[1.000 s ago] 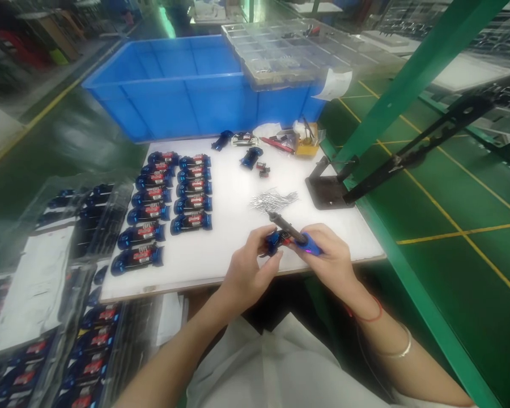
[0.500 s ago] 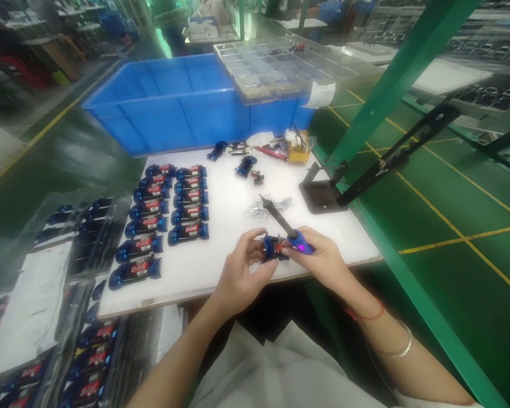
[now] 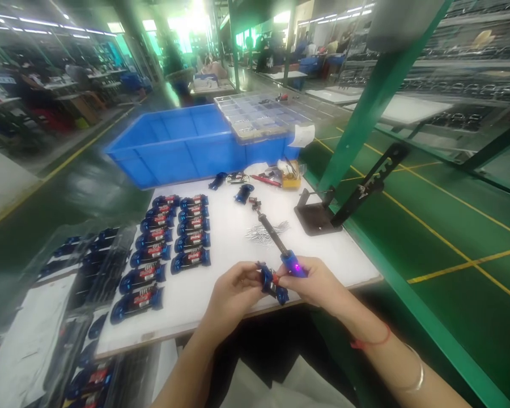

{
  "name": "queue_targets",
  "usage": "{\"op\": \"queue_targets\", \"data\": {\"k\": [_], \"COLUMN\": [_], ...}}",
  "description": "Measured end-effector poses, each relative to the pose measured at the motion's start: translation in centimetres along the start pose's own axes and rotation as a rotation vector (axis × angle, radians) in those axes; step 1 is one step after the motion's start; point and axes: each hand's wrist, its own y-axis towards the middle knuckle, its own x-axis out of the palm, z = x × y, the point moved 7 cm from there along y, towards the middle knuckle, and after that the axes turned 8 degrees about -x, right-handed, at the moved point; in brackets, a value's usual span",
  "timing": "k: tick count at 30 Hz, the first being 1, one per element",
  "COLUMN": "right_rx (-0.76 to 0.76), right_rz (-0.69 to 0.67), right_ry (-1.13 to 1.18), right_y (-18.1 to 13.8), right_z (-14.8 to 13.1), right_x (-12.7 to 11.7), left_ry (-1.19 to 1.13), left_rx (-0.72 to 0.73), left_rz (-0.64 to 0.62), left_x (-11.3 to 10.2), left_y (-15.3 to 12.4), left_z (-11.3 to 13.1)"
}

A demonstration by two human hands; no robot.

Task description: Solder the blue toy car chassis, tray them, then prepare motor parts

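The left hand [image 3: 233,292] holds a small blue car [image 3: 268,279], with its fingers bent around one end. The car is up in both hands, by the near edge of the white counter [image 3: 225,255]. The right hand [image 3: 318,283] has its fingers wrapped on the blue handle of a long tool [image 3: 274,233], and some finger ends touch a red part of the same car. A pink light glows on the handle. The tool's dark rod points away from the person, over a pile of thin silver sticks [image 3: 254,233]. Its tip is near some small red and dark bits [image 3: 256,204]; I cannot tell if they touch. Finished-looking blue and red cars [image 3: 191,259] lie in two rows on the left. A black stand [image 3: 318,220] is on the right. At the back are a red pen [image 3: 267,181] and a yellow box [image 3: 292,181], in front of a big blue bin [image 3: 161,167].
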Motion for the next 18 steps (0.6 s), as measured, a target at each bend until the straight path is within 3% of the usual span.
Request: {"op": "queue_targets", "data": {"k": [8, 14, 18], "right_rx": [0.039, 0.051, 0.048], "right_rz": [-0.133, -0.149, -0.125], "right_ry": [0.103, 0.159, 0.162], "right_y": [0.0, 0.2, 0.4], "right_z": [1.4, 1.7, 1.9], "right_x": [1.7, 2.0, 1.9], "left_ry": [-0.035, 0.045, 0.016], "left_rx": [0.076, 0.135, 0.125], "left_rz": [-0.029, -0.12, -0.064], "left_x": [0.0, 1.0, 1.0], "left_y": [0.3, -0.1, -0.1], "left_z": [0.4, 0.8, 0.6]}}
